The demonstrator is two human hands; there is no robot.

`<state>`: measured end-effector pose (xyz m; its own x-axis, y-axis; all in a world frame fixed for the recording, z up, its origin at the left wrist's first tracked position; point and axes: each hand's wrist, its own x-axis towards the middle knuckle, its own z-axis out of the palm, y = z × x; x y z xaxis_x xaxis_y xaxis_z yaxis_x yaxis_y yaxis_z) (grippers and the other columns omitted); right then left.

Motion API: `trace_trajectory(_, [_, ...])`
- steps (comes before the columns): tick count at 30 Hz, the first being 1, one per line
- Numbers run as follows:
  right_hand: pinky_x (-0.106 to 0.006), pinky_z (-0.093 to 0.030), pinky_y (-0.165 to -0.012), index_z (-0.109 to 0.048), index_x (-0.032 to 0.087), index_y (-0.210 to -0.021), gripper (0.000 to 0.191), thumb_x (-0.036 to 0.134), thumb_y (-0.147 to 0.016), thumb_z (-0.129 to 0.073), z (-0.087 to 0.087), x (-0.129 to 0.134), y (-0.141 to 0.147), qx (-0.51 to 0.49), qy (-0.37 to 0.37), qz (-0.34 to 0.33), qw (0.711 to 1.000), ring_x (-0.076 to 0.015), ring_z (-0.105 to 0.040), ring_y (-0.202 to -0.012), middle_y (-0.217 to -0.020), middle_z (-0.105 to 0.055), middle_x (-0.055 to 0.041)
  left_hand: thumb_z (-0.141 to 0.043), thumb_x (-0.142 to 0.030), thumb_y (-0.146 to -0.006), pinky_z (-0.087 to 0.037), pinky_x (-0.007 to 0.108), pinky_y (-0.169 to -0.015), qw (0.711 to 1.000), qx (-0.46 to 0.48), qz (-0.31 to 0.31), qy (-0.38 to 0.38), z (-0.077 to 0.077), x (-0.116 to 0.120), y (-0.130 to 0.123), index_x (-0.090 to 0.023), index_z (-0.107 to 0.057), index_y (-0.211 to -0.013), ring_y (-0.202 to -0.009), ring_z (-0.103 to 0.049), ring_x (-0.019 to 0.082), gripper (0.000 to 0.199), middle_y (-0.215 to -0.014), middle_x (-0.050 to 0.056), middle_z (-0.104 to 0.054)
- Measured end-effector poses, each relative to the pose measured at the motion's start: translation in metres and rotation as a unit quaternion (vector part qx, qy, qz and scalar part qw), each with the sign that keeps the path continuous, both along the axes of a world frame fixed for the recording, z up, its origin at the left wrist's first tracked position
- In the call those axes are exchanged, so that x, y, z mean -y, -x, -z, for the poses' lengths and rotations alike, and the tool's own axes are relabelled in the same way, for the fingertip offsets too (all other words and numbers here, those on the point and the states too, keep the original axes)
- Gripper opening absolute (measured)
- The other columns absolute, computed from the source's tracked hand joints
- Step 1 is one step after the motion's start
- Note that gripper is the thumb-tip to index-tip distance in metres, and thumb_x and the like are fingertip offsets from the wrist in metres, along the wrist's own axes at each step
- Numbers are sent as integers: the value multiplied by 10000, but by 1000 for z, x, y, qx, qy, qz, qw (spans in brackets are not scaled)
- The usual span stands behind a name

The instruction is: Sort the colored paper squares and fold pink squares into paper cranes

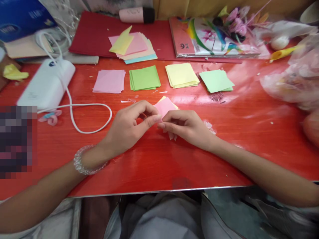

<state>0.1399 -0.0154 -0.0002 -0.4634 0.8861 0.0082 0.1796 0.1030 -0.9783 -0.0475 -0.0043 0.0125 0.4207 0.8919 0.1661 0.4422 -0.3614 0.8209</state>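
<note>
Between my hands is a small pink square of paper [165,107], tilted with one corner toward me; a yellow edge shows behind it. My left hand [133,121] pinches its near left edge between thumb and forefinger. On the other side, my right hand [188,126] closes thumb and forefinger at its lower corner. Beyond the hands, a row of paper stacks lies on the red table: pink squares [109,81], green squares [145,78], yellow squares [181,75] and pale green squares [216,81].
Farther back, mixed coloured papers [137,46] lie on a dark red sheet [92,35], beside a wrapped paper pack [196,39]. A white power bank [47,83] with a looped cable [91,105] sits left. Crumpled clear plastic [286,79] covers the right side. The table edge [159,191] runs close to me.
</note>
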Motion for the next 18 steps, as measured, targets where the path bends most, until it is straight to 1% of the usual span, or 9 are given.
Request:
trace_trajectory(3, [-194, -401, -475, -590, 127, -705, 220, 301, -838, -608, 0, 0, 0, 10, -13, 0, 1000, -72, -522, -464, -554, -529, 29, -578, -307, -843, -435, 221, -651, 1000, 14, 2, 6, -1, 0, 0, -168, -588, -788, -712, -568, 110, 150, -755, -16, -614])
trace_trajectory(8, [-199, -392, -474, -587, 129, -697, 220, 288, -849, -589, 0, 1, 0, 24, -18, 0, 1000, -77, -518, -462, -539, -527, 29, -566, -299, -850, -449, 220, -675, 999, 30, 13, 21, 3, -3, -2, -169, -570, -820, -765, -572, 114, 134, -813, -5, -610])
trace_trajectory(10, [-199, -385, -473, -579, 133, -684, 223, 281, -851, -585, -1, 1, 0, 33, -20, -2, 999, -76, -512, -461, -532, -524, 31, -569, -291, -849, -447, 225, -680, 1000, 13, 19, -9, 4, -4, -1, -168, -574, -818, -768, -568, 116, 127, -815, -2, -606])
trace_trajectory(14, [-196, -372, -487, -569, 137, -665, 205, 235, -844, -590, -2, 0, 1, 57, -40, -16, 997, -67, -493, -473, -533, -522, 36, -554, -213, -853, -437, 244, -702, 989, -44, 44, -134, 2, -1, 0, -168, -589, -788, -751, -560, 122, 86, -791, 5, -602])
trace_trajectory(15, [-195, -368, -490, -569, 137, -661, 203, 225, -842, -590, -3, 0, 1, 62, -45, -18, 997, -65, -488, -474, -531, -519, 37, -546, -197, -856, -437, 247, -715, 986, -51, 48, -153, 1, -1, 0, -168, -593, -789, -755, -561, 123, 87, -793, 7, -605])
trace_trajectory(16, [-196, -367, -491, -568, 136, -656, 206, 221, -843, -589, -3, 0, 1, 64, -46, -19, 997, -64, -486, -473, -527, -516, 37, -538, -192, -861, -437, 249, -732, 985, -55, 48, -158, 1, -1, 0, -168, -598, -796, -771, -565, 125, 92, -805, 11, -608])
trace_trajectory(18, [-198, -367, -483, -560, 138, -647, 228, 239, -850, -580, -2, 0, 0, 58, -37, -16, 997, -67, -489, -463, -513, -509, 38, -546, -226, -863, -444, 247, -751, 991, -41, 32, -124, 2, -3, 0, -170, -607, -840, -813, -572, 130, 86, -856, 19, -612])
